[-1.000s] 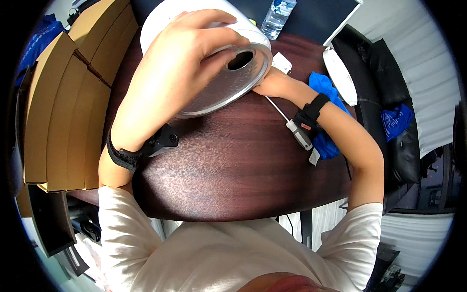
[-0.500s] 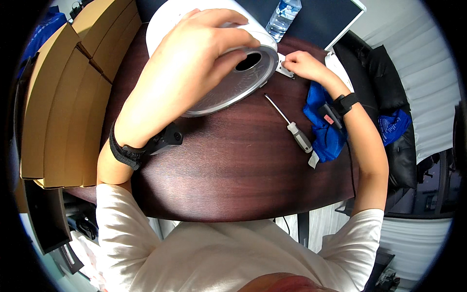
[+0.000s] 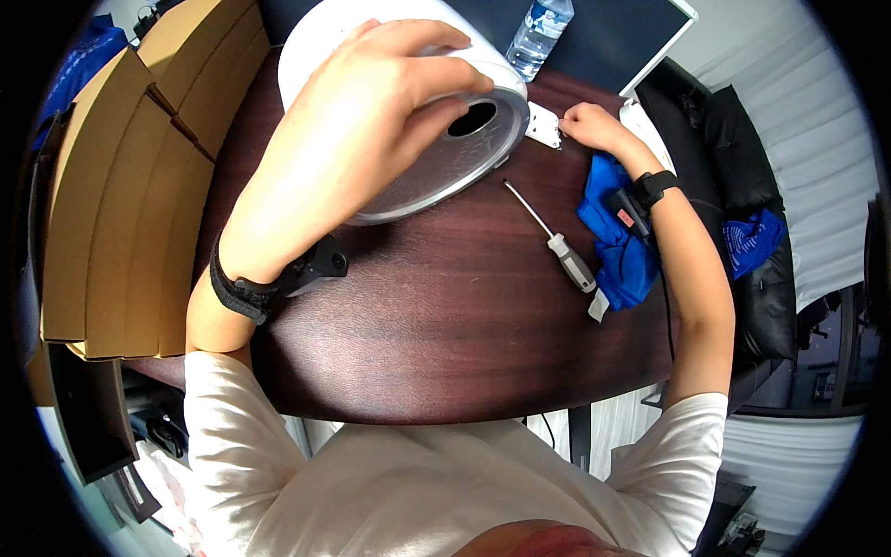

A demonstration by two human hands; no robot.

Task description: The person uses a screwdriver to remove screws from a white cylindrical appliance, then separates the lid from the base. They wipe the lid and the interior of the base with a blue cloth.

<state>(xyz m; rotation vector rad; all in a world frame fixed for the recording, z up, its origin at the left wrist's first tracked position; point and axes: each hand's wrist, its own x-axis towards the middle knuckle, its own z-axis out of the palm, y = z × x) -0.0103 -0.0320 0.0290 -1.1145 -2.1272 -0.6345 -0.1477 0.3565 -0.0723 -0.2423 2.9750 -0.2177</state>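
A white drum-shaped appliance (image 3: 320, 42) lies tilted on its side, its grey round base with a dark oval hole facing me. My left hand (image 3: 385, 102) holds it from above, fingers curved over the rim beside the hole. Just right of the base lies a white piece like a power strip (image 3: 546, 123), partly hidden behind the appliance. At its right end my right hand (image 3: 591, 126) is closed, fingertips pinched together; whatever they hold is too small or hidden to name. A screwdriver (image 3: 571, 262) with a grey-and-white handle rests nearer to me, its tip toward the appliance.
A crumpled blue cloth (image 3: 622, 265) lies under my right wrist. Behind the appliance stands a water bottle (image 3: 538, 42). Brown cardboard boxes (image 3: 121, 213) line the left side of the dark wooden table (image 3: 445, 343). A black sofa (image 3: 742, 148) is at the right.
My right hand has shifted slightly right, off the white strip, uncovering more of its end. My left hand and the appliance have hardly moved.
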